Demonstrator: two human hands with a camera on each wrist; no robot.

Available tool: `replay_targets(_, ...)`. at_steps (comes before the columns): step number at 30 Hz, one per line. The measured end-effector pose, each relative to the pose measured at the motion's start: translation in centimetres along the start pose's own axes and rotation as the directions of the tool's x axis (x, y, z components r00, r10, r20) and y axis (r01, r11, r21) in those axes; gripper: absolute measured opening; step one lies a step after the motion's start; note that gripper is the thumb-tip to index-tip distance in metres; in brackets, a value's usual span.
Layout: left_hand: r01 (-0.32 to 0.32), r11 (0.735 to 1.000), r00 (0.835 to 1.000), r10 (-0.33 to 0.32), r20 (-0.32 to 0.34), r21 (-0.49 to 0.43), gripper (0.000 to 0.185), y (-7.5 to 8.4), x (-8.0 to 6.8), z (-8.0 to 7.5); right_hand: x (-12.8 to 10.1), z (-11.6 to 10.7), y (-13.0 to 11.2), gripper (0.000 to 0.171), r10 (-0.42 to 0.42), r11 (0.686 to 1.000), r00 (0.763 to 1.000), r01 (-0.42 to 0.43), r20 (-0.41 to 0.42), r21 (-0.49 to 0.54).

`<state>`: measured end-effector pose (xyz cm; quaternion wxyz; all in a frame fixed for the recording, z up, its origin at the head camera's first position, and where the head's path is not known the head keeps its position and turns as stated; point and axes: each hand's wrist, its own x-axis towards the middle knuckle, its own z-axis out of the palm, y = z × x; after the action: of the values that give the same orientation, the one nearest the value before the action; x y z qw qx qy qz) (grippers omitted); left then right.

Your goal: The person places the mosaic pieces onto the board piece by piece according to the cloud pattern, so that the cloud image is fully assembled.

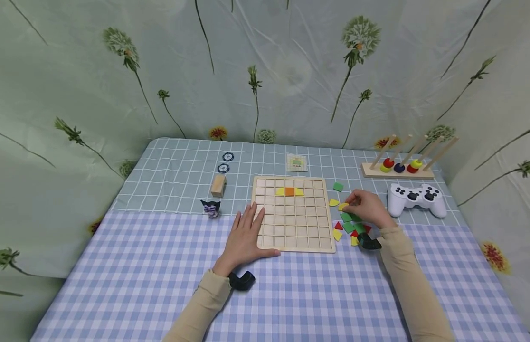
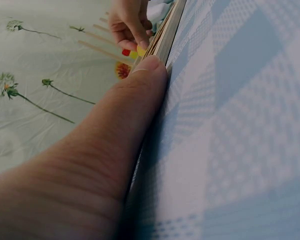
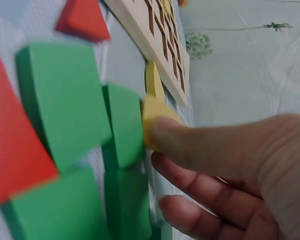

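A wooden grid board [image 1: 295, 228] lies on the table, with an orange square [image 1: 289, 191] flanked by two yellow curved-edge pieces near its far side. My left hand [image 1: 243, 237] rests with spread fingers over the board's left edge, its thumb [image 2: 140, 85] along the near edge. To the right of the board, my right hand [image 1: 367, 208] pinches a yellow curved-edge block [image 3: 151, 117] between thumb and fingers. Close below it are green blocks [image 3: 72, 100]. Red triangular blocks [image 1: 338, 225] and more yellow ones [image 1: 337, 235] lie beside them.
Behind the board lies a small pattern card [image 1: 297, 162]. A peg stand with colored beads [image 1: 397, 171] and a white game controller [image 1: 416, 199] are at the right. On the left are a wooden block [image 1: 218, 185], a small figurine [image 1: 211, 208] and two round discs [image 1: 223, 168].
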<state>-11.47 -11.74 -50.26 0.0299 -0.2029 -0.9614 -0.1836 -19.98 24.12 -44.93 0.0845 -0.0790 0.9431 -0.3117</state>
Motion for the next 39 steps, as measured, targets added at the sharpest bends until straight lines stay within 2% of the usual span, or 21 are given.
replay_targets(3,-0.001,1.0,1.0,0.001,0.001,0.003,0.12,0.0,0.0,0.0,-0.3,0.1,0.0,0.016,0.021,1.0,0.999,-0.021,-0.033,0.016)
replay_targets(8,-0.001,1.0,1.0,0.001,-0.002,0.001,0.12,0.1,0.0,-0.1,-0.8,0.1,-0.8,0.017,0.0,0.999,0.997,0.003,-0.081,0.039)
replay_targets(14,-0.005,1.0,1.0,0.005,-0.009,-0.007,0.12,0.1,0.0,0.0,-0.4,1.4,-2.8,0.014,-0.076,0.99,0.978,0.097,-0.195,0.101)
replay_targets(17,-0.005,1.0,1.0,0.005,-0.005,-0.003,0.12,0.0,0.0,0.0,0.1,2.6,-4.0,0.012,-0.115,0.981,0.969,0.145,-0.219,0.127)
replay_targets(21,-0.004,1.0,1.0,0.004,-0.004,0.003,0.12,0.0,0.0,0.0,0.8,3.9,-5.8,0.012,-0.15,0.968,0.968,0.185,-0.203,0.168)
replay_targets(28,0.006,1.0,1.0,-0.006,-0.005,0.003,0.121,0.0,0.1,0.0,2.4,6.2,-8.9,0.014,-0.167,0.96,0.976,0.193,-0.14,0.205)
replay_targets(39,-0.001,1.0,1.0,0.001,-0.023,0.001,0.121,0.0,0.0,0.2,4.2,9.0,-12.2,0.007,-0.216,0.96,0.973,0.227,-0.085,0.163)
